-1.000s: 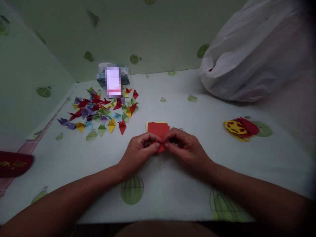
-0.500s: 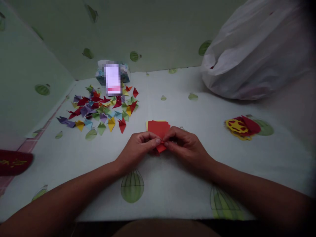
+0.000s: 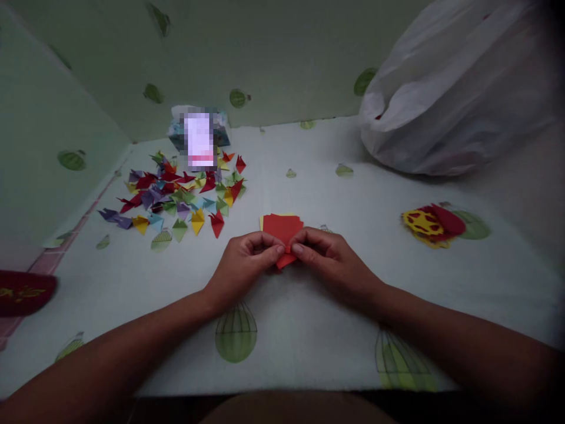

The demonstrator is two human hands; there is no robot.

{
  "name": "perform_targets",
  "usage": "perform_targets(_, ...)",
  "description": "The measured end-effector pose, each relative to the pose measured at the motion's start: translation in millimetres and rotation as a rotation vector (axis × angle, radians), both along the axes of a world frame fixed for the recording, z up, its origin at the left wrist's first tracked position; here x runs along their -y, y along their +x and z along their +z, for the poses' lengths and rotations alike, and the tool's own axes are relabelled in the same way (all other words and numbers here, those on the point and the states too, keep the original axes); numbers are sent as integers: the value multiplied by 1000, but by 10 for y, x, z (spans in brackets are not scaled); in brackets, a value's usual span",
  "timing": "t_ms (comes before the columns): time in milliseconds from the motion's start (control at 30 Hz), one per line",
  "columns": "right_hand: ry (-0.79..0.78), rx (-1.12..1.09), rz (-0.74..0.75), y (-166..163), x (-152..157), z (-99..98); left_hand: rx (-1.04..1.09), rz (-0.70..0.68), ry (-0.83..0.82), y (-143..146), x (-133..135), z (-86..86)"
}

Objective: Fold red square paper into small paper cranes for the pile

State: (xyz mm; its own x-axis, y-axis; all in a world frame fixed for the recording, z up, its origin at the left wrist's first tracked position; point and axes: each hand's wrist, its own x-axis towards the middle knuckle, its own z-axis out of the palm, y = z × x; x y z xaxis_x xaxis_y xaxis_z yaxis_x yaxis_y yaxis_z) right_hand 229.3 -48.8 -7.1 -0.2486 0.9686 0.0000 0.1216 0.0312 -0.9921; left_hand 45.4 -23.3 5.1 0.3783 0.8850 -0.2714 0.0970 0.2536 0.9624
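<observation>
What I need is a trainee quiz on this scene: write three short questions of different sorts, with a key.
1. Multiple choice: what do the left hand and the right hand hold between them?
A) a purple envelope
B) a piece of red paper
C) a green ribbon

2. True or false: the white bag is to the left of the colourful folded pieces.

3. Fill in the blank: the paper stack by the hands shows ____ on top, with yellow at an edge.

Key:
1. B
2. False: the white bag is to the right of the colourful folded pieces.
3. red
</observation>
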Motion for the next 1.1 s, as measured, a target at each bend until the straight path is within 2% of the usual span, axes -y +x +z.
perform_targets(500, -17, 16, -17, -1, -10, -8, 4, -67, 4, -27, -21, -28)
perform_targets(1100, -80, 1, -17, 18, -19, 21, -23, -41, 66, -17, -12, -22)
